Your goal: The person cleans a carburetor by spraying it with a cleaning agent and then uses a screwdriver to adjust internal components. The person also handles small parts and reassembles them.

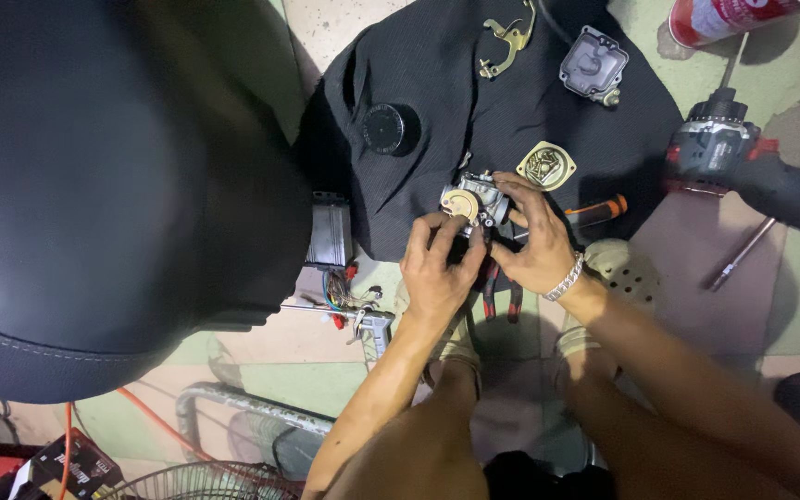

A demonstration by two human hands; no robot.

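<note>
Both hands, the left hand (437,268) and the right hand (534,245), grip a small metal carburetor (474,201) over a black cloth (437,83) on the floor, near a brass plate (546,165).

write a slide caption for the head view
Both hands, left hand and right hand, grip a small carburetor over a black cloth strewn with parts.

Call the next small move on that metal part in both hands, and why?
Probably keep the left hand steadying the metal carburetor body while the right hand works its fingers at the side: both hands already clasp it over the black cloth.
</note>
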